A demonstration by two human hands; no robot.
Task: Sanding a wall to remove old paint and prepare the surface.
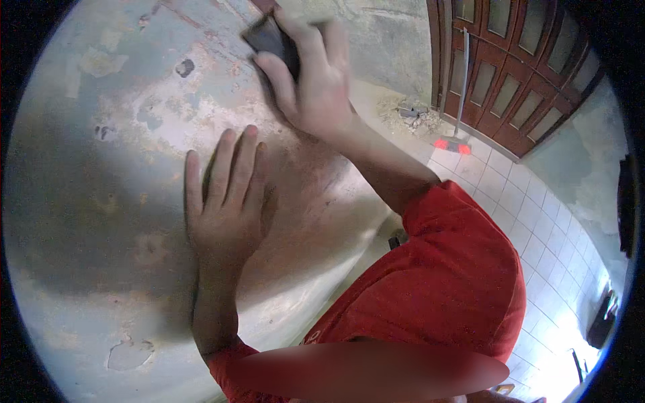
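My right hand point(322, 85) grips a dark, flat-faced block point(274, 43), perhaps a sanding block, and holds it against the wall near the top of the view. The fingers look slightly blurred. Lower and to the left, my left hand point(227, 201) lies palm down on the wall with its fingers spread and nothing in it. The plastered wall point(166, 121) has worn, patchy blue-green paint, pale bare areas and small dark pits. A chipped patch point(131, 352) shows low on the left.
A broom point(452, 146) with a red-and-grey head leans by brown panelled doors point(509, 85). Rubble point(413, 116) lies on the floor at the wall's foot. White floor tiles point(534, 242) extend to the right. Dark objects point(602, 320) stand at the far right edge.
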